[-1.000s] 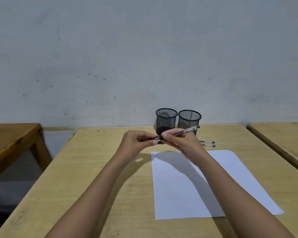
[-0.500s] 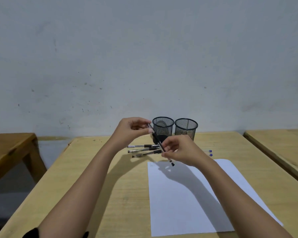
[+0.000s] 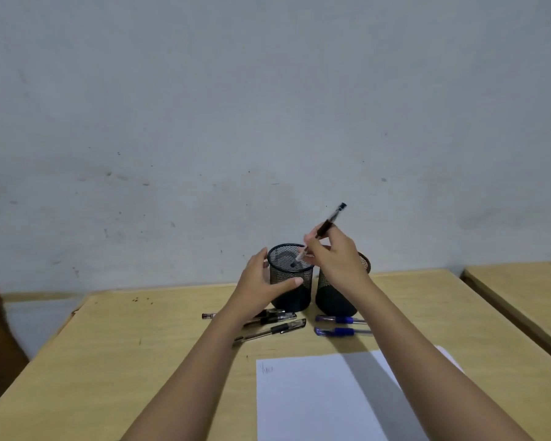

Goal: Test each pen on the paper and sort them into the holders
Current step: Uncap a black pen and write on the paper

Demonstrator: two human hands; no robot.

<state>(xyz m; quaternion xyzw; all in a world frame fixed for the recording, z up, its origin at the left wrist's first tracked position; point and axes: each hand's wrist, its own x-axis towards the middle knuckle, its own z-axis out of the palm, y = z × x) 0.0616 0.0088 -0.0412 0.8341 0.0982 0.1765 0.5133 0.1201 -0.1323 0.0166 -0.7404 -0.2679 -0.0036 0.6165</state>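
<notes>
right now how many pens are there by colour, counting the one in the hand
black pens lying on the table: 3
black pen in the right hand, tip in the left holder: 1
blue pens lying on the table: 2
total: 6

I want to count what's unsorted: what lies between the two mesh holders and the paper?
Head view: three black pens and two blue pens lie on the table between holders and paper.
</notes>
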